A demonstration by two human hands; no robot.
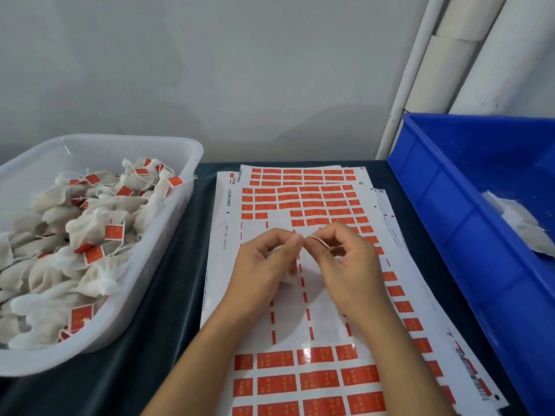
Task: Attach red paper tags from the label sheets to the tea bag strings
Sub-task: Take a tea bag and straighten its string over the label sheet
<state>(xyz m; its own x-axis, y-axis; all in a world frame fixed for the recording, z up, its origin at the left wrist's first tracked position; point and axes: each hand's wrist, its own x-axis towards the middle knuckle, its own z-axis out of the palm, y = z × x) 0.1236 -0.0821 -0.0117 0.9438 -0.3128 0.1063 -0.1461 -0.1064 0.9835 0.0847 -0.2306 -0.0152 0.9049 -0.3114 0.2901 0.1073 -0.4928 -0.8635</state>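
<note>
Tagged tea bags fill the clear tub; untagged ones lie in the blue bin.

I saw the left hand hold a tea bag while the right hand pinched a red tag over the label sheets.

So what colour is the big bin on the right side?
The bin is bright blue, seen in the head view, the only one.
</note>
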